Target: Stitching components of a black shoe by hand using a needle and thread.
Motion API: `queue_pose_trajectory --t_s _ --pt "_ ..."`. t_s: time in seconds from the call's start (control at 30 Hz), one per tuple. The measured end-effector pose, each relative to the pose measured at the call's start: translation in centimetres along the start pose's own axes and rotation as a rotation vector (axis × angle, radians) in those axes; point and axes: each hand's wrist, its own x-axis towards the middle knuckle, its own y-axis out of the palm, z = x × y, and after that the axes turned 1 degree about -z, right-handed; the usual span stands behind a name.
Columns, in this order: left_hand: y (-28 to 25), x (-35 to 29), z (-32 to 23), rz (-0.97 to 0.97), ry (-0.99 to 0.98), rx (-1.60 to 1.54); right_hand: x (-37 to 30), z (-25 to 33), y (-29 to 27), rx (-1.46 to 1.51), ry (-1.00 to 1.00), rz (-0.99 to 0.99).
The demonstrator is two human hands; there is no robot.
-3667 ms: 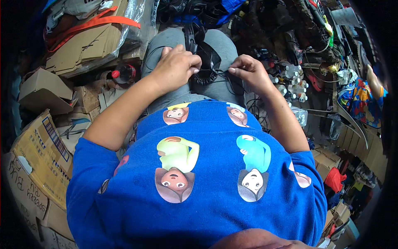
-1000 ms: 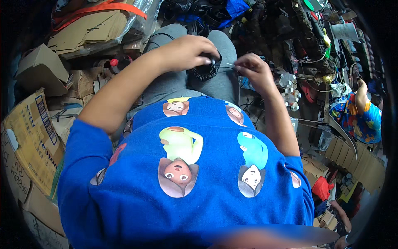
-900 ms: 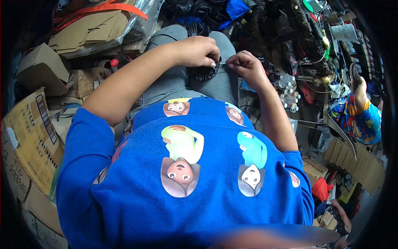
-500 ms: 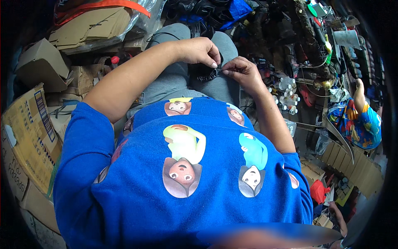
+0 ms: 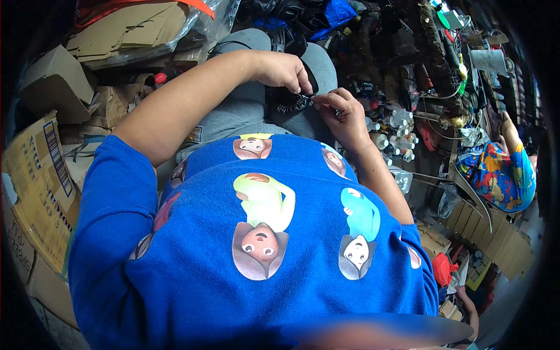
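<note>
On my lap lies a black item with a ridged, coil-like edge [image 5: 287,108]; its kind is too small and dark to tell. Over its upper side my left hand [image 5: 284,71] bends down, thumb and fingertips closed at the edge. Across from it, my right hand [image 5: 343,114] pinches with thumb and index finger at the item's right end. A small shiny bit shows between the two sets of fingertips, too tiny to name. The hands are close together, nearly touching, above my grey trousers [image 5: 245,105].
Cardboard boxes [image 5: 55,84] and a yellow-brown carton [image 5: 44,192] stand at my left. Flat cardboard in plastic [image 5: 128,32] lies at far left. Several small white bottles [image 5: 402,137] cluster right of my hand. A person in a colourful garment [image 5: 499,175] is farther right.
My right hand has shifted slightly toward me, its fingers more curled. The left hand stays at the black item, with its fingertips a little nearer to the right ones.
</note>
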Motion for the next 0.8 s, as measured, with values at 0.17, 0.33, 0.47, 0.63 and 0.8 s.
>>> queue_pose_trajectory --t_s 0.17,0.33,0.47,0.63,0.8 --pt "0.0 0.1 -0.4 0.011 -0.02 0.029 0.8 1.2 -1.2 -0.133 -0.092 0.08" --pt "0.0 0.3 -0.4 0.027 -0.016 0.099 2.8 2.8 -2.4 -0.401 -0.226 0.272" --pt "-0.2 -0.1 0.5 -0.001 0.029 0.082 4.5 3.0 -2.4 -0.517 -0.265 0.406" --pt "0.6 -0.3 0.2 -0.24 0.219 0.426 4.5 0.8 -1.7 -0.27 -0.141 0.421" --pt "0.5 -0.4 0.6 -0.273 0.225 0.386 4.9 1.3 -3.4 -0.218 -0.11 0.424"
